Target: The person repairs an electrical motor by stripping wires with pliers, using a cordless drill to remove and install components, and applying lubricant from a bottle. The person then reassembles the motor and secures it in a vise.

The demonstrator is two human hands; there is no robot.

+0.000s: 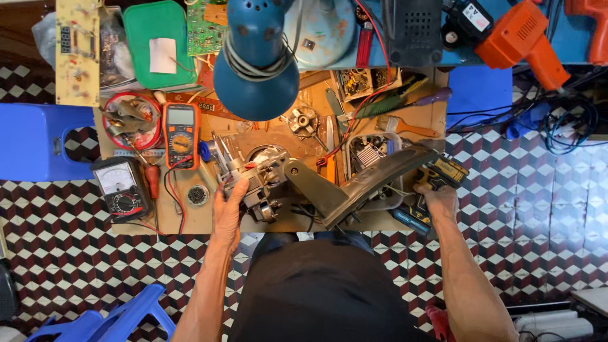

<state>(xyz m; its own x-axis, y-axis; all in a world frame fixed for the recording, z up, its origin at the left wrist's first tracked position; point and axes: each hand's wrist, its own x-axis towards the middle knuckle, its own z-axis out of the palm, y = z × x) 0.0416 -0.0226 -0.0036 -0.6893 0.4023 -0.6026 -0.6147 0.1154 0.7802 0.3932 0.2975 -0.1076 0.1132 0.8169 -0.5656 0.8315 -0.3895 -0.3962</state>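
A grey metal motor assembly (256, 174) lies in the middle of a small wooden workbench (190, 218). My left hand (228, 206) rests on its left side, fingers spread against the housing. A dark plastic curved cover (361, 183) leans across the bench from the motor toward the right. My right hand (437, 196) grips a yellow and black cordless drill (440, 177) at the bench's right edge, beside that cover.
A blue desk lamp (256, 63) hangs over the bench. An orange multimeter (181, 134), an analogue meter (120, 188), a red bowl of parts (132, 117), screwdrivers and circuit boards crowd the top. Blue stools (35, 142) stand left; an orange heat gun (525, 38) lies right.
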